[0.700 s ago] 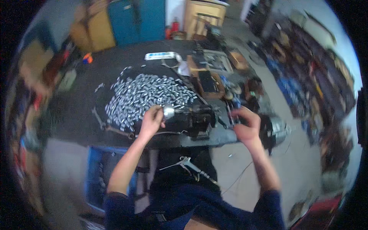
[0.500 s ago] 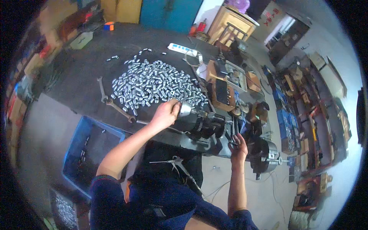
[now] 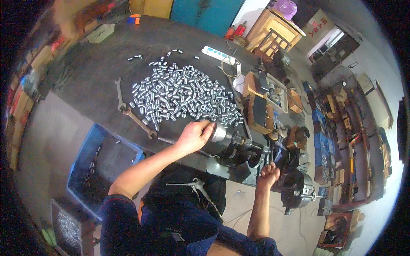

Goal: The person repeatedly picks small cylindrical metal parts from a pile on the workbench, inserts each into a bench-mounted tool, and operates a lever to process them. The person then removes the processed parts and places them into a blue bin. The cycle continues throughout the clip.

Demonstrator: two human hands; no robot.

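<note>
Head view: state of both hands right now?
Left hand: closed, fingers on the silver round part.
Right hand: closed, fingers curled; whether it holds anything cannot be told.

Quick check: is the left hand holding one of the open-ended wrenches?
No, the left hand is closed on the silver rounded part, while both wrenches lie on the dark bench to its left.
</note>
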